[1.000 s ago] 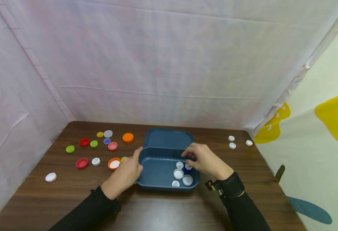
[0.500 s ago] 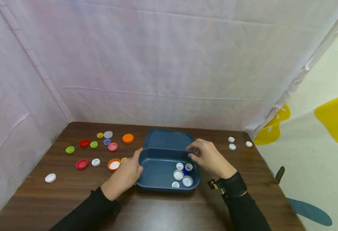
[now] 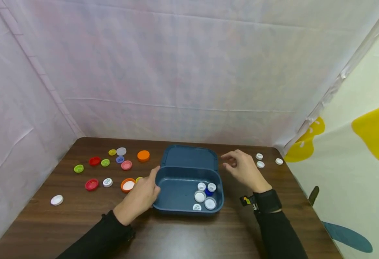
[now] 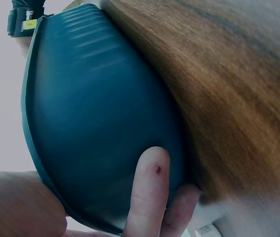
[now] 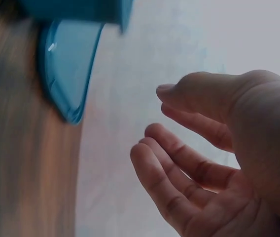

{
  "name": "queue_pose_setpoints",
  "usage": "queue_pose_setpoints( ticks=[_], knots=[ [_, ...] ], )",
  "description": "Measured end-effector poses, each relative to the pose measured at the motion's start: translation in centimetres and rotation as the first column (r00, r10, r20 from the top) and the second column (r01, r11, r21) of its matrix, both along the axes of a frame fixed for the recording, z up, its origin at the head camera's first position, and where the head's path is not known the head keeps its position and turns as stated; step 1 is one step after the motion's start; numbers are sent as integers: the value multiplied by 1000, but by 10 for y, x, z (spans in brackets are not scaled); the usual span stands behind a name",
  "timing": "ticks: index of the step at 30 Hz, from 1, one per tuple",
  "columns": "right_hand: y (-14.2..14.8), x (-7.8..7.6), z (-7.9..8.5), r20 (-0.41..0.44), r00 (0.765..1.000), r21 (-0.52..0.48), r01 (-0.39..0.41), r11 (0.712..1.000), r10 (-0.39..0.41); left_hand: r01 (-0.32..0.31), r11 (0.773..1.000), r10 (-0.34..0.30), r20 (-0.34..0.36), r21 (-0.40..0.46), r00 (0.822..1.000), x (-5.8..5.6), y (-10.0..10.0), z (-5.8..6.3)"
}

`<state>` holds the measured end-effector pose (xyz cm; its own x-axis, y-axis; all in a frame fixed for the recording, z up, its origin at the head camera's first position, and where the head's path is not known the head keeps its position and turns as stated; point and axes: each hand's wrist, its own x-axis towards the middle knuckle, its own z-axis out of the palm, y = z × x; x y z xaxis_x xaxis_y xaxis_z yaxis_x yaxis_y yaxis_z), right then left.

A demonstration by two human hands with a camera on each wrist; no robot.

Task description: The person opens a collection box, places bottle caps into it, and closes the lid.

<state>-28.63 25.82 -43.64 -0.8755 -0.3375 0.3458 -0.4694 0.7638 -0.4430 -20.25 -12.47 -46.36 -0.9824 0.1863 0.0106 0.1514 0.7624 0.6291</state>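
A dark blue open box (image 3: 176, 190) stands on the table with its lid (image 3: 189, 156) folded back behind it. My left hand (image 3: 144, 192) grips the box's left side; the left wrist view has the thumb over the rim and fingers (image 4: 150, 192) against the outer wall. Several white bottle caps (image 3: 200, 196) lie in the right half of the box, one of them on top of a blue cap (image 3: 208, 192). My right hand (image 3: 242, 171) hovers to the right of the box, fingers loosely bent, holding nothing.
Loose caps lie left of the box: an orange one (image 3: 143, 155), a red one (image 3: 91, 184), a green one (image 3: 79, 168) and several more. At the back right are white caps (image 3: 260, 164). White fabric (image 3: 176, 72) hangs behind the table (image 3: 189, 237).
My right hand has moved from above the caps in the box out past its right wall, leaving the white cap on the blue one. The left hand stays put.
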Motion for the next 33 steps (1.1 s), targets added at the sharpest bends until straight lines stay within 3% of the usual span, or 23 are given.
queue_pose_setpoints(
  ticks=[8, 18, 26, 33],
  knots=[
    [32, -17, -19, 21, 993, 4, 113, 994, -113, 1, 1000, -1, -10, 1, 1000, 0, 0, -2],
    [71, -30, -42, 44, 969, 37, 241, 970, -242, 0, 1000, 0, -39, -4, 999, 1, -1, -3],
    [94, -33, -52, 109, 930, 61, 346, 936, -351, -4, 1000, 4, -29, -3, 1000, 1, -1, -2],
    [125, -56, -87, 77, 927, 78, 361, 929, -367, -1, 1000, 1, -32, -2, 999, 0, 0, -1]
  ],
)
